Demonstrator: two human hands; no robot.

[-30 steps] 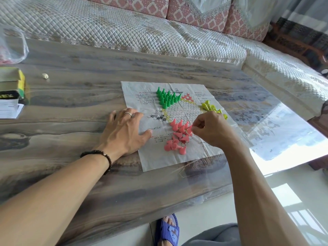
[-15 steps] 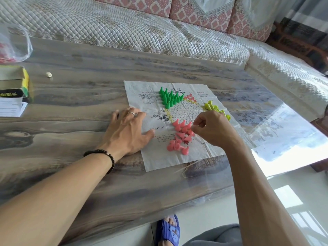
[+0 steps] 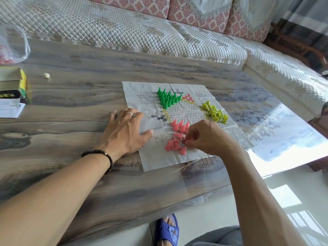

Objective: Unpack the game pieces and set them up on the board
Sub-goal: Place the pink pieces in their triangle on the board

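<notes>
Our right hand [image 3: 207,137] is curled over the near part of the paper board [image 3: 156,157], fingertips pinched together at the edge of the pink pieces [image 3: 177,137]. It looks as though we hold one pink piece between thumb and forefinger, though the fingers hide most of it. Our left hand [image 3: 124,132] lies flat with fingers spread, resting on the table [image 3: 88,174] with the thumb and forefingers pressing the left edge of the board to keep the thin sheet from sliding.

We judge the step in hand to be setting up the pink corner. A few pink pieces stand upright in a row just beyond our right hand, while the rest lie tipped in a loose heap on the near side. The green pieces [image 3: 167,97] already stand packed in the far corner, and the yellow pieces [image 3: 214,112] sit on the right corner, some of them leaning.

The next move calls for a light, steady pinch: stand the held piece on a free printed cell beside the upright ones without knocking them, then take another from the heap.

Far to the left sit a yellow box [image 3: 12,84], a small white die [image 3: 46,75] and a clear plastic bag [image 3: 12,45].
</notes>
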